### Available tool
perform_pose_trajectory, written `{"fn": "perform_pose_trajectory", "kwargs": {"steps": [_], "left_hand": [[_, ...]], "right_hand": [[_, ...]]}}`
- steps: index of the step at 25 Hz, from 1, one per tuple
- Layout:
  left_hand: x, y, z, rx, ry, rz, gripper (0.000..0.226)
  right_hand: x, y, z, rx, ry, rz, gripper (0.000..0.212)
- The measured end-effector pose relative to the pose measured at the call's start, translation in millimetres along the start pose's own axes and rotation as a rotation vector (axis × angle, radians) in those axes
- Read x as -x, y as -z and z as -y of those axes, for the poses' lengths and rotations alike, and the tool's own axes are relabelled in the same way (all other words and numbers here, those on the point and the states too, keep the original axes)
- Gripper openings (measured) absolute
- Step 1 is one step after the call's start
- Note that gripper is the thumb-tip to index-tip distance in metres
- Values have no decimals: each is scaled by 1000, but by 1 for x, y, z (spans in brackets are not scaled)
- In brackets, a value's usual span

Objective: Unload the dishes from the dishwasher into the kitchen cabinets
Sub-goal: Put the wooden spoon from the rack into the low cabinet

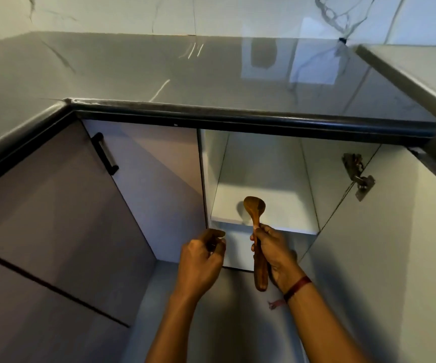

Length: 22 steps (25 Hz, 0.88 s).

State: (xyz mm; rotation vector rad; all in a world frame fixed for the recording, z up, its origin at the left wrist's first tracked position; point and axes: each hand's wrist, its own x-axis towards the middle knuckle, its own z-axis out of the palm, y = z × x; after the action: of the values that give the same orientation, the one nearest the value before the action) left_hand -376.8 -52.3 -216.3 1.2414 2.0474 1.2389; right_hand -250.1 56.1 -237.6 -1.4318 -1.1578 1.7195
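Observation:
A brown wooden spoon (255, 208) is held upright in front of an open lower cabinet, its bowl over the white shelf (284, 205). My right hand (273, 251) grips the spoon's handle around its middle, and the handle's end hangs below my palm. My left hand (201, 258) hovers just left of it near the shelf's front edge, with its fingers curled. Something small and dark may sit between those fingers, but I cannot make it out.
The cabinet door (384, 258) stands open to the right, with a metal hinge (358, 176) on it. A closed grey door with a black handle (105, 153) is on the left. A glossy grey countertop (211, 79) with a black edge runs above.

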Motion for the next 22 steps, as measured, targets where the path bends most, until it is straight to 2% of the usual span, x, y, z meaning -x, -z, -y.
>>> {"fn": "perform_pose_trajectory", "kwargs": {"steps": [7,14,19,22], "left_hand": [[-34,-10,5,-37,79,26,21],[-57,3,33,-78,0,96,20],[-67,20,57,-50,14,115,14],[-69,25,70,-40,14,100,13]], "right_hand": [[-56,-17,8,1,65,64,18],[-113,-48,20,-75,31,96,17],[-152,-76,17,-120,-47,-127,15],[-173,-91,16,-106,-85,-193,17]]}}
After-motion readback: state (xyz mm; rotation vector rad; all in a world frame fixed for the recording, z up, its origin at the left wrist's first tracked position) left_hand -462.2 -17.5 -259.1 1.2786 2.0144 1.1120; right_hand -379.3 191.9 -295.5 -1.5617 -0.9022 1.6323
